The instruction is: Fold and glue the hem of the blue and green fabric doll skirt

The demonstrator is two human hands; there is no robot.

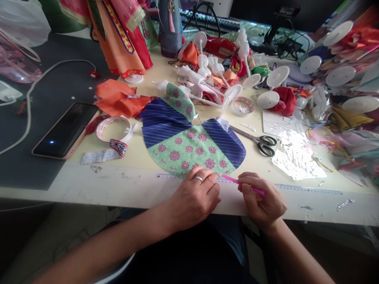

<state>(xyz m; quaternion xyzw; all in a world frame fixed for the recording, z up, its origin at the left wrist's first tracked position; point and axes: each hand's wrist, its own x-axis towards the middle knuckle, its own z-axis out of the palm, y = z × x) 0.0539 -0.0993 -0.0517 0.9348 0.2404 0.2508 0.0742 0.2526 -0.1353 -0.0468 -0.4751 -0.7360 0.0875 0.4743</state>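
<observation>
Green floral and navy striped panels make up the cloth (pixel 185 152), which lies spread at the middle of the table (pixel 315 207), its rounded lower edge over a printed ruler scale (pixel 308 190) along the table's near edge. That placing probably puts the cloth's rim within easy reach of both hands and against the marks. The left hand (pixel 195 197) rests on this rim, apparently to steady it; whether it pinches the cloth or only presses cannot be told. The right hand (pixel 262 199) is closed around a slim pink pen (pixel 235 180), gripped as for writing, likely for fine control of the tip, which points at the rim beside the left fingertips. The scissors (pixel 265 144) lie right of the cloth, handles towards the table's right edge, seemingly within reach.

The hands are apart, with only a narrow gap between them. The left forearm slants in from the lower left, knuckles up and fingers curled; the right comes from the lower right, wrist bent inward near the table's near edge.
</observation>
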